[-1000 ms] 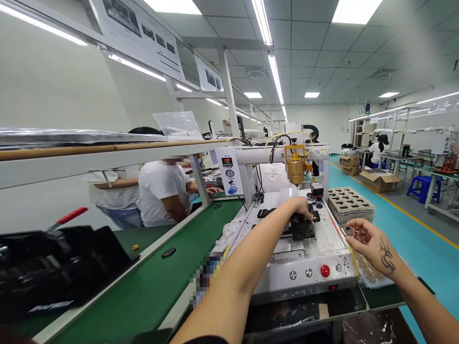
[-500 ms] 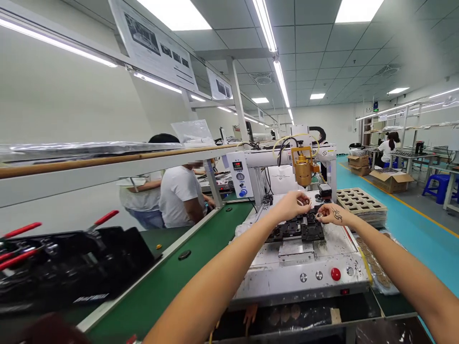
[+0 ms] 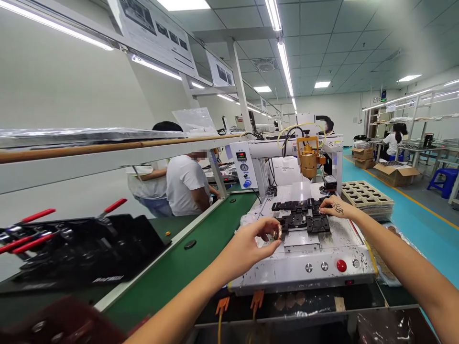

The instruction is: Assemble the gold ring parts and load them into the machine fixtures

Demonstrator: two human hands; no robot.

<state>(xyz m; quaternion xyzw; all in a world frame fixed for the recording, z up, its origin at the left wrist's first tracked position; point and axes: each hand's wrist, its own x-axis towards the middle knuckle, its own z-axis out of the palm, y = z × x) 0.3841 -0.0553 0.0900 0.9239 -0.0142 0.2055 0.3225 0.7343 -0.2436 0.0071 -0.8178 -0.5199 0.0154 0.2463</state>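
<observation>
Held one shiny round piece (image 3: 278,232) in the left hand (image 3: 256,242), pinched between thumb and fingers, close by the near left end of the black fixture (image 3: 297,220) and not seated in it. Placed the right hand (image 3: 336,208) at the fixture's right side, fingers narrow, tips at its surface. Noted a small coppery glint at those tips; could not tell gripped part from part lying in the fixture. Judged handling partway: one piece out in hand, one spot of the fixture under the fingers. Could not confirm any completed placement, with details too small and partly covered.

Found the fixture lying on the bed of the white machine (image 3: 267,282), mostly uncovered. Logged the gold-coloured head (image 3: 309,161) as raised behind the fixture, apart from both hands. Listed also a red button (image 3: 341,265) on the machine's front, a stack of pale moulded trays (image 3: 369,198) beyond the right hand, and a black disc (image 3: 190,244) on the green bench (image 3: 211,234).
</observation>
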